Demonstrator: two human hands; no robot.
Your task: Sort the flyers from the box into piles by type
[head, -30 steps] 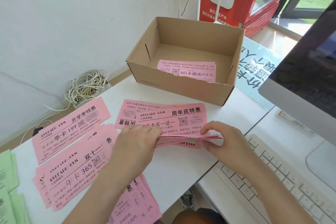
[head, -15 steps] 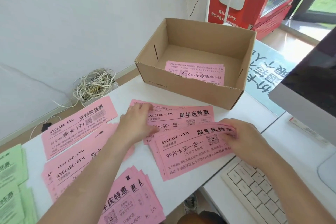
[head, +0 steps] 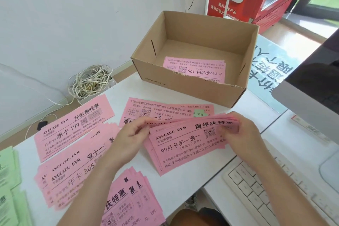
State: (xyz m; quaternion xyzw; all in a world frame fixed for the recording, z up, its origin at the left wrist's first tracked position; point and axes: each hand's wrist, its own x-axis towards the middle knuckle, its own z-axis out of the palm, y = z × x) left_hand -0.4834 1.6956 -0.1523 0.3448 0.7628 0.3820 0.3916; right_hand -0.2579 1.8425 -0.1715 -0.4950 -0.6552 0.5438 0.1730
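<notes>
Both hands grip a pink flyer stack just above the counter (head: 183, 82), left hand (head: 128, 139) pinching its left end, right hand (head: 238, 134) its right end; the stack (head: 185, 145) sits before the cardboard box (head: 183, 86), which holds more pink flyers (head: 196, 69).

Two bare hands, left hand (head: 128, 134) and right hand (head: 240, 134), grip a fanned stack of pink paper flyers (head: 187, 145) above a white table (head: 183, 185), near an open brown cardboard box (head: 183, 86).

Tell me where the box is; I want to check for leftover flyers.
In the head view, the box sits on the table's far right, behind both hands, left of the monitor, with pink flyers inside.
</notes>
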